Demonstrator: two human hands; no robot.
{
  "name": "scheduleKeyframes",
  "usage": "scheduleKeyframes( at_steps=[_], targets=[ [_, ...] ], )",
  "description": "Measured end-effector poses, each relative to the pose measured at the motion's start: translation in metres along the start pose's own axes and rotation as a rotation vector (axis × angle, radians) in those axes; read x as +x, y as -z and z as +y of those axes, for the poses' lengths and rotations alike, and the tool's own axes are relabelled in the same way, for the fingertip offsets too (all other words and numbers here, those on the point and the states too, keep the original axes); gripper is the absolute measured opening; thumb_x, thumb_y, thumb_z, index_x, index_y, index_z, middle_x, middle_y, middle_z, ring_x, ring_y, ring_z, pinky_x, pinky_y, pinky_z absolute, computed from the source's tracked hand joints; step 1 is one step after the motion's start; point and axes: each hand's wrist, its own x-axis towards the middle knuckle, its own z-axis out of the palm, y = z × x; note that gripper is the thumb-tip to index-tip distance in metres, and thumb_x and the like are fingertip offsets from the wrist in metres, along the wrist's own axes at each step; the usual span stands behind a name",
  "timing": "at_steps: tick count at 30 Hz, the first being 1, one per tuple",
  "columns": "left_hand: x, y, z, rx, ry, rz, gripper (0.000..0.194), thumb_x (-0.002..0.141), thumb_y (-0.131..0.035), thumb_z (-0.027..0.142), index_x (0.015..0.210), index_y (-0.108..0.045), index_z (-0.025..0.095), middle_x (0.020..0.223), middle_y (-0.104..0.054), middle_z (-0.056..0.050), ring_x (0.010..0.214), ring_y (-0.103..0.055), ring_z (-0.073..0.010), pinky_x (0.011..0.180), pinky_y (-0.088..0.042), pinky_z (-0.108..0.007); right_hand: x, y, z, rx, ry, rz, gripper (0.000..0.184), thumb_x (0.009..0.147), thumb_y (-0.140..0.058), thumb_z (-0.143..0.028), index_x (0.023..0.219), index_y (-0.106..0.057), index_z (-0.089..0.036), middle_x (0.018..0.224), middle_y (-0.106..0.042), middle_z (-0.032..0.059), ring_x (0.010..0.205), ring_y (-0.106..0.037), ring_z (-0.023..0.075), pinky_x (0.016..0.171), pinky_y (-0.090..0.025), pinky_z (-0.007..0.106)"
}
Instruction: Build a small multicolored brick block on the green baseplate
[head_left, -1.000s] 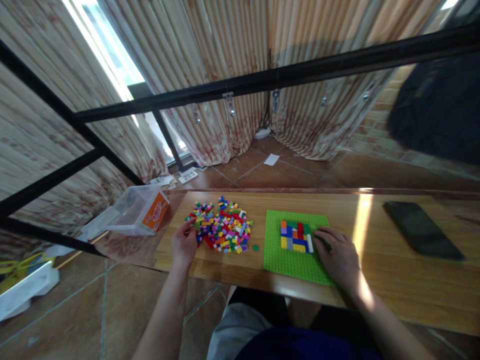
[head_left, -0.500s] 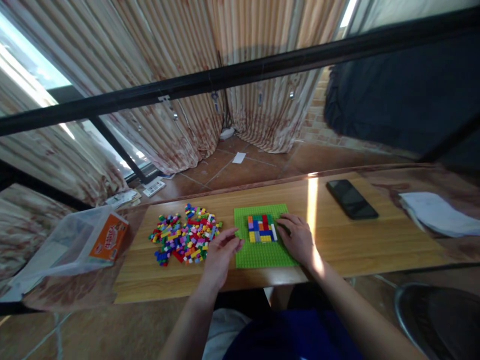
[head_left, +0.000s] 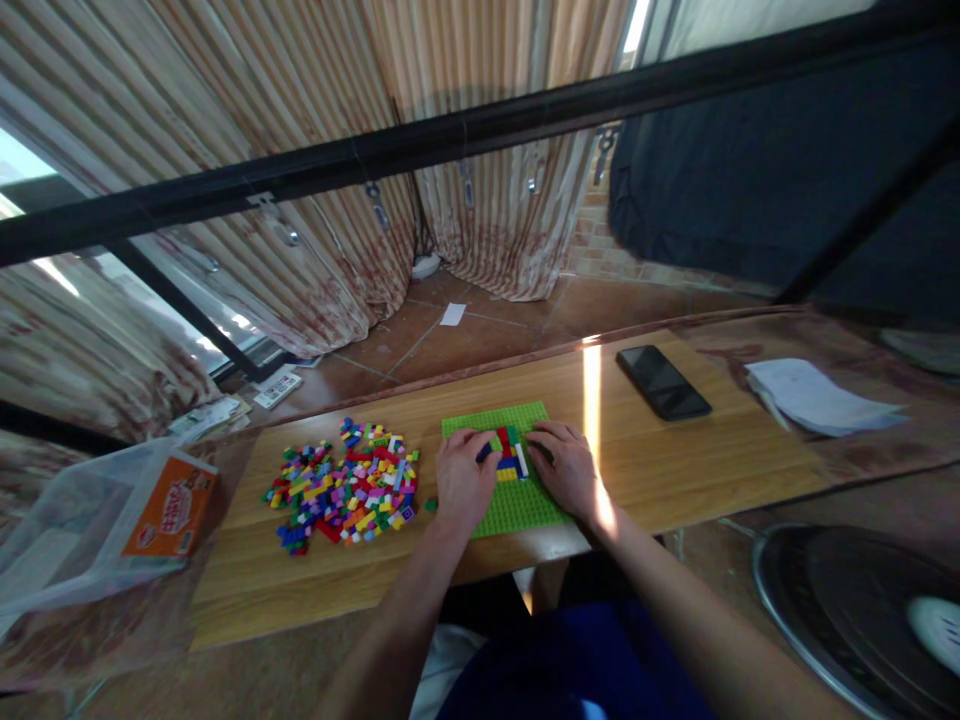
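A block of coloured toy bricks (head_left: 510, 464), with red, blue, yellow, green and white pieces, sits on a green baseplate (head_left: 517, 515). My left hand (head_left: 463, 480) covers the block's left part, its thumb and fingers closed around a small light-green brick (head_left: 495, 443) over the block. Whether that brick touches the ones below I cannot tell. At the block's right side lies my right hand (head_left: 566, 468), fingers apart and bent, fingertips near the white brick (head_left: 523, 461) on the edge. To the left a pile of loose bricks (head_left: 352, 485) spreads over the wooden board.
One dark green brick (head_left: 430, 505) lies between pile and baseplate. A black phone (head_left: 664, 382) rests on the wooden board (head_left: 720, 455), with white papers (head_left: 821, 395) farther right. A clear plastic bin (head_left: 82, 530) with an orange label stands left. A round dark stool (head_left: 862, 610) is at lower right.
My left hand has moved right and forward from the baseplate's left edge onto the brick block, carrying the green brick. My right hand stays beside the block. The whole view has shifted.
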Motion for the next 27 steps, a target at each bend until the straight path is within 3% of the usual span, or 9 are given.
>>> scheduleKeyframes(
  at_steps=[4,10,18,22,27],
  targets=[
    [0.0,-0.01,-0.004,0.1,-0.005,0.022,0.027,0.083,-0.065,0.028,0.108,-0.071,0.023,0.114,-0.06,-0.008,0.107,-0.054,-0.0248,0.096,-0.043,-0.041,0.0,0.0,0.0,0.003,-0.009,-0.005,0.02,0.089,-0.056,-0.025,0.099,-0.072,-0.02,0.112,-0.068,0.0101,0.103,-0.058,0.0263,0.092,-0.048,0.044],
    [-0.003,-0.008,-0.001,0.22,-0.015,0.016,0.028,0.083,-0.064,0.027,0.111,-0.069,0.024,0.119,-0.057,-0.008,0.111,-0.051,-0.0263,0.095,-0.042,-0.042,0.0,0.001,-0.001,0.03,-0.016,0.004,0.02,0.09,-0.055,-0.024,0.099,-0.072,-0.021,0.112,-0.067,0.0099,0.104,-0.058,0.0261,0.091,-0.048,0.044],
    [0.0,0.0,0.021,0.48,-0.129,-0.078,0.021,0.086,-0.053,0.02,0.1,-0.068,0.017,0.123,-0.059,-0.012,0.111,-0.05,-0.0306,0.099,-0.037,-0.052,-0.001,0.002,-0.002,0.025,-0.016,-0.005,0.021,0.09,-0.054,-0.025,0.1,-0.072,-0.02,0.113,-0.067,0.0101,0.105,-0.057,0.0262,0.092,-0.048,0.044],
    [0.005,0.001,0.035,0.582,-0.147,-0.135,0.027,0.087,-0.043,0.01,0.096,-0.069,0.014,0.117,-0.061,-0.015,0.11,-0.051,-0.0309,0.104,-0.031,-0.058,0.0,0.004,-0.003,0.031,-0.024,-0.005,0.022,0.09,-0.054,-0.025,0.101,-0.072,-0.021,0.113,-0.067,0.0103,0.104,-0.057,0.0264,0.092,-0.048,0.045],
    [0.003,-0.003,0.037,0.614,-0.138,-0.14,0.035,0.091,-0.036,0.008,0.107,-0.067,0.013,0.114,-0.064,-0.015,0.109,-0.053,-0.0289,0.105,-0.032,-0.059,0.0,0.003,-0.003,0.029,-0.022,-0.002,0.022,0.09,-0.053,-0.025,0.1,-0.073,-0.021,0.112,-0.067,0.0104,0.104,-0.057,0.0264,0.092,-0.047,0.045]
  ],
)
